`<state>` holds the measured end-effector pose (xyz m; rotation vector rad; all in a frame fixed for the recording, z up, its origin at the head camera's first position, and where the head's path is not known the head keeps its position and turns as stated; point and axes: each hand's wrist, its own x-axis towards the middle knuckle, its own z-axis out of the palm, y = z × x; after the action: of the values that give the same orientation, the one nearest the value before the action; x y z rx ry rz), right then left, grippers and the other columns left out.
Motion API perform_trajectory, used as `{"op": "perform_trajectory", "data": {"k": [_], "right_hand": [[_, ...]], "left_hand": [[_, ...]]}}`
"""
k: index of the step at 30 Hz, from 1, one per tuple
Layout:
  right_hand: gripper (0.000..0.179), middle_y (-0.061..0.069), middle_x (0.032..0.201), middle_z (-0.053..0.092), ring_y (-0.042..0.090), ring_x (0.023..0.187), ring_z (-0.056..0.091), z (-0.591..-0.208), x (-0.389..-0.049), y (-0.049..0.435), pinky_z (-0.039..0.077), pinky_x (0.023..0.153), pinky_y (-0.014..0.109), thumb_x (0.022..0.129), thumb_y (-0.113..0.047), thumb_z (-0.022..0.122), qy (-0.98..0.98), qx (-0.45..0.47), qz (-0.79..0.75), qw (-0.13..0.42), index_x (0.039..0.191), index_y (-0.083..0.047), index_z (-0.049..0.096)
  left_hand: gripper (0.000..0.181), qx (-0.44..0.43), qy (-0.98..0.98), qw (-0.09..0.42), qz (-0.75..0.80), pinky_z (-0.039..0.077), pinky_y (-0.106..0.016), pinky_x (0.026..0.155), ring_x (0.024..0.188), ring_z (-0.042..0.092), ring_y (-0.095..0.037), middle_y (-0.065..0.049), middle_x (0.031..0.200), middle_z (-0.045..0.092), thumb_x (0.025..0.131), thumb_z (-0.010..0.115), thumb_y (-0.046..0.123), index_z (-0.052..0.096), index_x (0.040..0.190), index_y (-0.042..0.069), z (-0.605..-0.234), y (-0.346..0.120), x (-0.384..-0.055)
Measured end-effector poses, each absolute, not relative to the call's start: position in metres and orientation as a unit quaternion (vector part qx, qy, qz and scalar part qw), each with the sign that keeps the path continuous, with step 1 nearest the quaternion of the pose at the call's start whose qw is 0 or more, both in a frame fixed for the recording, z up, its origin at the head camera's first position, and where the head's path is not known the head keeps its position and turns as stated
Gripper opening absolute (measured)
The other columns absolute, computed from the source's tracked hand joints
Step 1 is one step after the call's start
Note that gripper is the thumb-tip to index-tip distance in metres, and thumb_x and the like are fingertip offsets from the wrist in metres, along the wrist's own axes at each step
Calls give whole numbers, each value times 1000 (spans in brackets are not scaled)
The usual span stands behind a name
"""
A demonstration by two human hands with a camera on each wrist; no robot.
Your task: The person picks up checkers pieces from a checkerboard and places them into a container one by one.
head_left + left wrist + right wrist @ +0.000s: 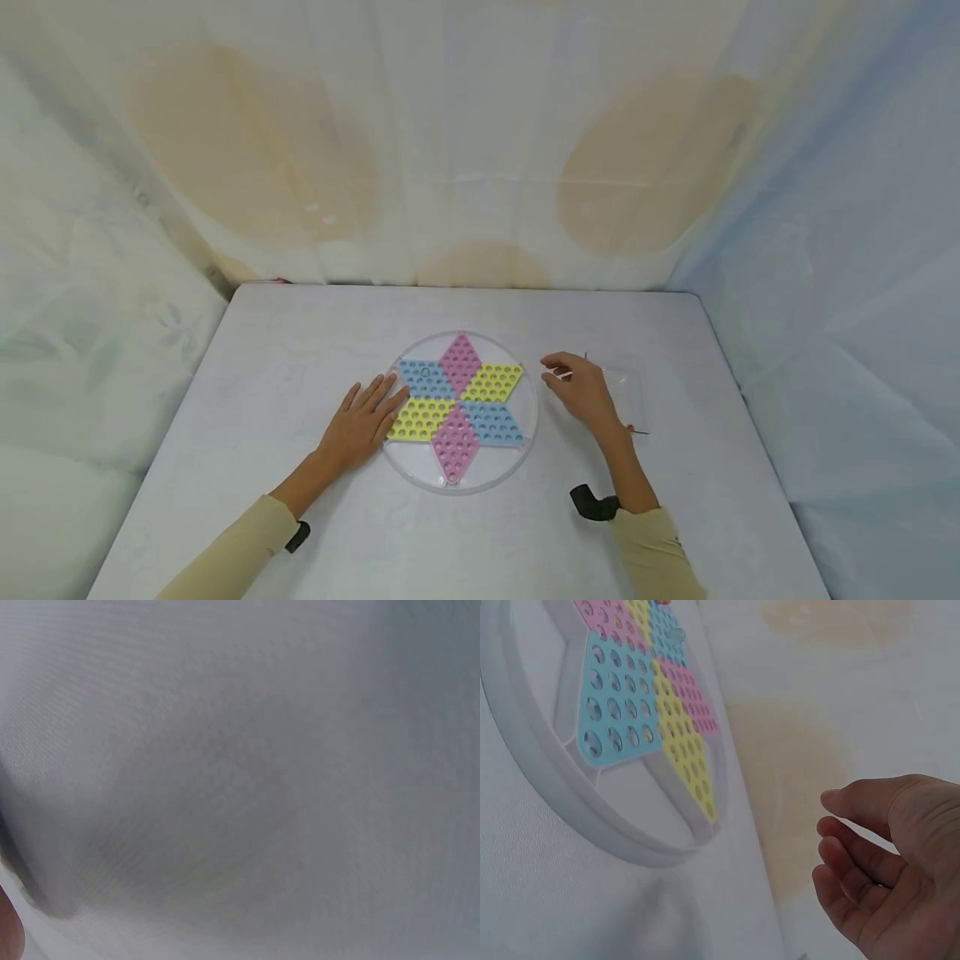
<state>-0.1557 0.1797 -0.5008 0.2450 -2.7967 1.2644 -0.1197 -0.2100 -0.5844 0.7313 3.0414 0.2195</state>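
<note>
A round Chinese checkers board [495, 423] with pink, yellow and blue star points lies on the table. One clear marble [425, 372] sits on its upper-left blue section; the same marble [677, 635] appears near the top of the right wrist view. My left hand [360, 427] rests with spread fingers on the board's left edge. To the right of the board, my right hand [585, 396] is raised, its fingers loosely bent and the thumb apart from them. In the right wrist view that hand [900, 862] has nothing visible between thumb and fingers.
Partly behind my right hand lies a clear plastic container or bag [630, 392], hard to make out, with thin dark ends poking out. Light patterned curtains [465, 167] stand behind the white table [300, 333] and at both sides. The left wrist view is mostly blurred grey-white.
</note>
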Motion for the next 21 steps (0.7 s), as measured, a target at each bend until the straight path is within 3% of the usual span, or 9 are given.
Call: {"op": "perform_trajectory", "data": {"k": [13, 21], "right_hand": [[21, 12, 107, 71, 27, 97, 66, -503, -167, 139, 56, 85, 40, 92, -7, 71, -879, 125, 460, 12, 112, 0, 71], [21, 12, 107, 71, 27, 96, 67, -510, -170, 111, 56, 86, 40, 93, -6, 71, -863, 136, 485, -28, 113, 1, 71]], "left_hand": [[53, 233, 970, 2, 74, 7, -51, 120, 151, 12, -26, -6, 165, 19, 107, 40, 35, 34, 158, 21, -586, -211, -121], [52, 232, 969, 6, 82, 6, -51, 120, 151, 13, -26, -6, 165, 20, 107, 39, 36, 34, 157, 21, -585, -211, -121]]}}
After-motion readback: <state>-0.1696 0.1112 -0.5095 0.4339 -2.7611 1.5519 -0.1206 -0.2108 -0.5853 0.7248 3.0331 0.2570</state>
